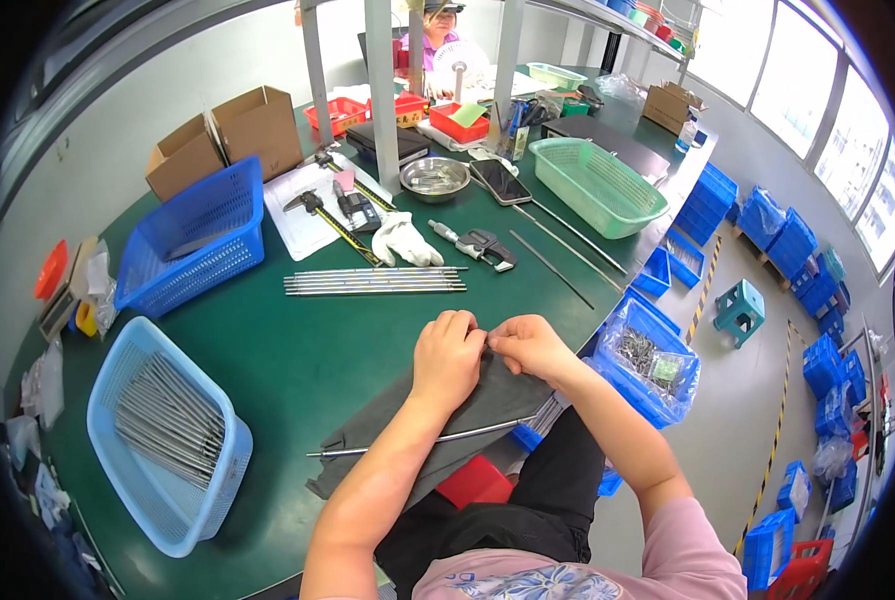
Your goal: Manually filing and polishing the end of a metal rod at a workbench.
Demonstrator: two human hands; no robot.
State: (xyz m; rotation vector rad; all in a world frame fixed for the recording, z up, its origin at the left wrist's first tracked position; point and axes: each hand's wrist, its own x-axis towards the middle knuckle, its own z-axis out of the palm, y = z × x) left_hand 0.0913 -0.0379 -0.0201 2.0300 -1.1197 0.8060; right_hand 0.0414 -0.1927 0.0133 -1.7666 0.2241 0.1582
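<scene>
At the table's front edge, my left hand [449, 356] is closed on the upper edge of a dark grey cloth [503, 398]. Close beside it, my right hand [530, 347] pinches the same edge, the fingertips of both hands nearly meeting. Whether anything small is between the fingers cannot be made out. A thin metal rod [468, 433] lies slantwise across the cloth, passing under my left forearm. Beyond my hands, several metal rods [376, 282] lie side by side in a row. Further rods fill a light blue basket [236, 455] at the left.
A blue basket [193, 225], calipers [343, 228], white gloves [406, 240], a micrometer [478, 243], a metal bowl [436, 178], a phone [501, 182] and a green basket [598, 190] stand farther back. Blue crates [648, 360] sit on the right. A person [438, 40] sits across.
</scene>
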